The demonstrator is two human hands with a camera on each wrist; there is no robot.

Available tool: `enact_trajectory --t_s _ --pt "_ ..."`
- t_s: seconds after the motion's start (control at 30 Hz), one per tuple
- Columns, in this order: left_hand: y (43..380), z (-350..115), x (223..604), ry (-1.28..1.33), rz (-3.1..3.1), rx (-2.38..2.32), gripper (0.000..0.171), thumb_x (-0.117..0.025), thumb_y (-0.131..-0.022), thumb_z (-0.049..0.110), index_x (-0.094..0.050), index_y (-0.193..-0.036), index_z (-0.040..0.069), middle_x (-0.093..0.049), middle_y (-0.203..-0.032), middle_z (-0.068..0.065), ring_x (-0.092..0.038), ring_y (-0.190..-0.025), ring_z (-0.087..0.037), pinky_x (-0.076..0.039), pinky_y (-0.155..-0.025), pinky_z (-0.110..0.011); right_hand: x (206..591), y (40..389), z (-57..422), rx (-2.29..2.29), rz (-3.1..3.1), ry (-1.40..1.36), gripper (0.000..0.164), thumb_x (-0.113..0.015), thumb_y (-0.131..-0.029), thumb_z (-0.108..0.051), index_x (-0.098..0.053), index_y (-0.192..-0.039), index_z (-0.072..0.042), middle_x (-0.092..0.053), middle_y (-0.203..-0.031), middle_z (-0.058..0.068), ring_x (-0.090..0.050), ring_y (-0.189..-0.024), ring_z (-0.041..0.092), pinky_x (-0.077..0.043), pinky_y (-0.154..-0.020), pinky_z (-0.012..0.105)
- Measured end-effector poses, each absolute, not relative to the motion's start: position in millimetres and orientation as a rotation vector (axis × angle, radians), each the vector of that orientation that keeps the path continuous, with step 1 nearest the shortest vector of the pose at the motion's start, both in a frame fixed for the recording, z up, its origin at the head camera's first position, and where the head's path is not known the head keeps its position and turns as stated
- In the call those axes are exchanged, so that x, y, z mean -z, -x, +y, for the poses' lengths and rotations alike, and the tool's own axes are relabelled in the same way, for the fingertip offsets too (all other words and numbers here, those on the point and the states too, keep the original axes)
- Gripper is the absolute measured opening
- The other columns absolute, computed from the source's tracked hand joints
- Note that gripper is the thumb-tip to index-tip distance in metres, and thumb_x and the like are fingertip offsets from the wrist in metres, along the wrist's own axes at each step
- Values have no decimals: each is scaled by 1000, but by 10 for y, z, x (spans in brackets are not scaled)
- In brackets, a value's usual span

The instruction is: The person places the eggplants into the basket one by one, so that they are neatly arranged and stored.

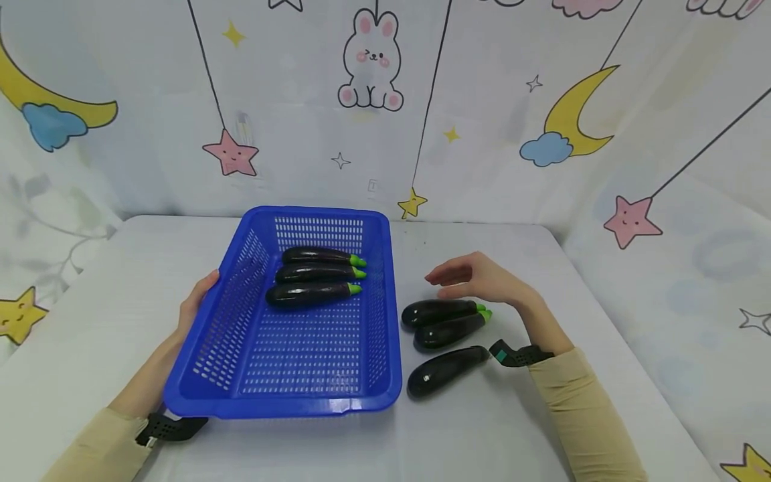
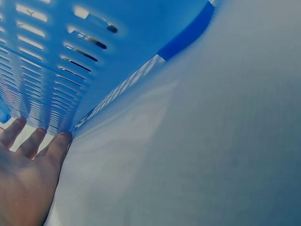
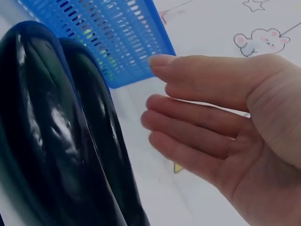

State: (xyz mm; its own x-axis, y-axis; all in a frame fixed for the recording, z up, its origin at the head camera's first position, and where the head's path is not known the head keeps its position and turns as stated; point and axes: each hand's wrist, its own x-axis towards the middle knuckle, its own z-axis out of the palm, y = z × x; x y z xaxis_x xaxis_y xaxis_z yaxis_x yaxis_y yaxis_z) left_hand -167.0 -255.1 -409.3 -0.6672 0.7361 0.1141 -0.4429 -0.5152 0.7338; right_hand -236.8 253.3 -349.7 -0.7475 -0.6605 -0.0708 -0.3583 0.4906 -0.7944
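A blue plastic basket [image 1: 319,405] with perforated walls stands on the white table. My left hand [image 1: 195,301] holds its left rim from outside; in the left wrist view, fingers [image 2: 56,146] lie against its slotted wall. Inside, toward the back, three dark eggplants [image 1: 313,293] lie side by side, green stems to the right. My right hand [image 1: 482,278] hovers right of the basket, fingers loosely bent, nothing in them. Just below it in the head view lie two eggplants [image 1: 438,311] close together. A third eggplant [image 1: 446,371] lies nearer me, its narrow end by the wristband.
The white tabletop [image 1: 470,435] extends on both sides of the basket. Behind it hangs a pale cloth [image 1: 301,134] printed with a rabbit, moons and stars. Black bands [image 1: 521,355] circle both wrists, below beige sleeves.
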Motion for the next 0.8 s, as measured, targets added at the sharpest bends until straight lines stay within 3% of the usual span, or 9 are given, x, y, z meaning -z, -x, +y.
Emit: enact_trajectory --t_s 0.23,0.33,0.47,0.63,0.8 --pt "1649 -2531 4065 -570 870 -2199 62 -7 -103 46 -44 -145 21 -59 -125 -5 -62 -110 -17 -54 -94 -32 3529 2395 2564 1037 2367 847 48 -78 -88 -25 -65 -129 -4 -66 -129 16 -62 -122 30 -48 -104 49" --pt "1664 -2533 4098 -588 776 -2204 65 -6 -103 47 -45 -145 16 -61 -124 -9 -64 -108 -20 -56 -90 -32 3550 2405 2580 993 2369 842 50 -79 -87 -25 -64 -130 -4 -66 -130 14 -62 -123 29 -47 -105 51" --pt "1699 -2531 4145 -613 658 -2199 68 -6 -103 48 -44 -144 10 -63 -123 -13 -65 -108 -23 -57 -87 -31 3573 2417 2614 967 2362 836 50 -79 -86 -24 -64 -130 -4 -66 -131 12 -61 -125 30 -46 -106 51" --pt "1724 -2541 4173 -628 656 -2199 68 -5 -103 48 -43 -146 11 -62 -125 -13 -65 -110 -23 -57 -88 -32 3613 2443 2658 974 2330 839 48 -79 -87 -24 -65 -129 -7 -66 -130 9 -60 -125 28 -46 -107 47" --pt "1749 -2553 4205 -656 719 -2247 68 -2 -105 43 -50 -139 9 -67 -117 -11 -68 -100 -19 -57 -79 -26 3663 2468 2700 1005 2283 870 46 -79 -87 -22 -66 -129 -7 -66 -130 10 -60 -125 28 -46 -107 46"
